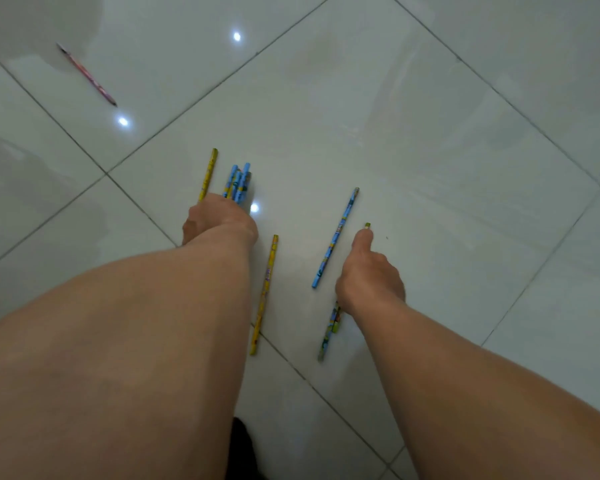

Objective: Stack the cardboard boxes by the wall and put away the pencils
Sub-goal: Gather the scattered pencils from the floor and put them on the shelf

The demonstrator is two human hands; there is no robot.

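My left hand grips a bundle of pencils, several blue and one yellow, whose ends stick out past my fingers above the floor. My right hand is curled round two pencils; a green tip shows past my thumb and the other ends trail behind my wrist. A blue pencil lies on the tile just left of my right hand. A yellow pencil lies between my two arms. A red pencil lies far off at the upper left. No cardboard boxes are in view.
Glossy white floor tiles with dark grout lines fill the view, with bright spots of reflected light. A dark shape shows at the bottom edge between my arms.
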